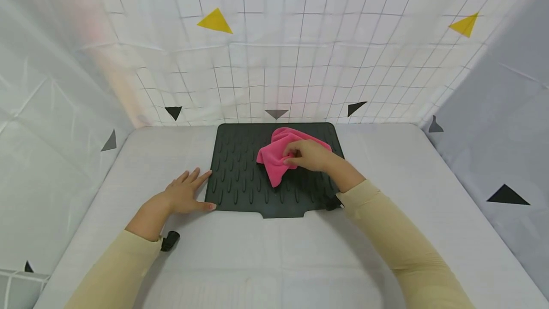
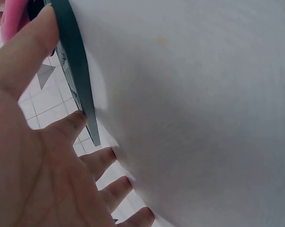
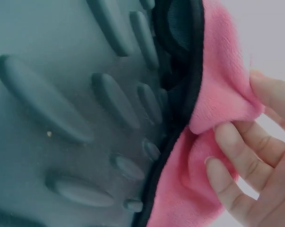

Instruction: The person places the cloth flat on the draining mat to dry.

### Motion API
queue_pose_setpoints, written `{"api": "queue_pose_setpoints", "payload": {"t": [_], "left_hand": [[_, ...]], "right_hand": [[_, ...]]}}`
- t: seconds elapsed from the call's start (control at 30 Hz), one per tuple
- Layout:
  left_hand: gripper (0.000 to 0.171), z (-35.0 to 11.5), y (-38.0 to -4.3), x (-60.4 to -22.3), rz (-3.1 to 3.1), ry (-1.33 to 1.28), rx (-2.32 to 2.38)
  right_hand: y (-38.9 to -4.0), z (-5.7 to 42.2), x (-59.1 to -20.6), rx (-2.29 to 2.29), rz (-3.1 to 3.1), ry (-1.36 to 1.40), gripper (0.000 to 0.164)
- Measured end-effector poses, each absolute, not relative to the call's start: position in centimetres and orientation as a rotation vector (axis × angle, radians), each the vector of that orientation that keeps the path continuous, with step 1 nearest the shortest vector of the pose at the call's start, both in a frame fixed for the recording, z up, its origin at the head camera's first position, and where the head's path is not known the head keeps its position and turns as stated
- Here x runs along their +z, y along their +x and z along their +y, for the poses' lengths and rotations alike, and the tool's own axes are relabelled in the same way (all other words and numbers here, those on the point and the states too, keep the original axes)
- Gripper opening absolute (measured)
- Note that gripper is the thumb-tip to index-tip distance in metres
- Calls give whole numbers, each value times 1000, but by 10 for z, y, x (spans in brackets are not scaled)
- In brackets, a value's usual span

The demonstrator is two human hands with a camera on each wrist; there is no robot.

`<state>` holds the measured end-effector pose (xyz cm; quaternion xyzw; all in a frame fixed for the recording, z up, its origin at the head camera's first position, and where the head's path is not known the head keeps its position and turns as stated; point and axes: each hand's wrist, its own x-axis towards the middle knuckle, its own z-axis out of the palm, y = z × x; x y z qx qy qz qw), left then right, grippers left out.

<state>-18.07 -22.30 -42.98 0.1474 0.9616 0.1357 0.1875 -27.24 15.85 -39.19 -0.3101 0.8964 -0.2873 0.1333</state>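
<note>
Right hand (image 1: 309,155) pinches pink plush cloth (image 1: 273,156) over ribbed dark mat (image 1: 240,182), right of centre. Left hand (image 1: 182,195), fingers spread, touches left edge. Cloth work apparently under way; pale speck (image 3: 49,134) on mat; finished share indeterminable.

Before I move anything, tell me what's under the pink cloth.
The dark mat is beneath the cloth, and its ridges show beside the cloth. The mat's covered patch is hidden, so I can't say whether anything else is there.
</note>
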Motion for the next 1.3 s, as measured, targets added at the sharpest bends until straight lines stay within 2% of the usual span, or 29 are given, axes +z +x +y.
{"api": "queue_pose_setpoints", "payload": {"t": [0.17,0.3,0.73,1.1,1.3], "left_hand": [[106,-222,-178,-428,2700,422,391],[105,-221,-178,-427,2712,423,390],[105,-223,-180,-428,2710,382,433],[103,-219,-181,-423,2710,354,448],[97,-204,-188,-416,2679,385,499]], "right_hand": [[-266,172,-385,-848,2602,-882,30],[-261,183,-377,-902,2639,-850,36],[-246,216,-370,-1017,2733,-714,35],[-245,235,-382,-1104,2810,-630,31],[-242,245,-391,-1139,2858,-567,30]]}}
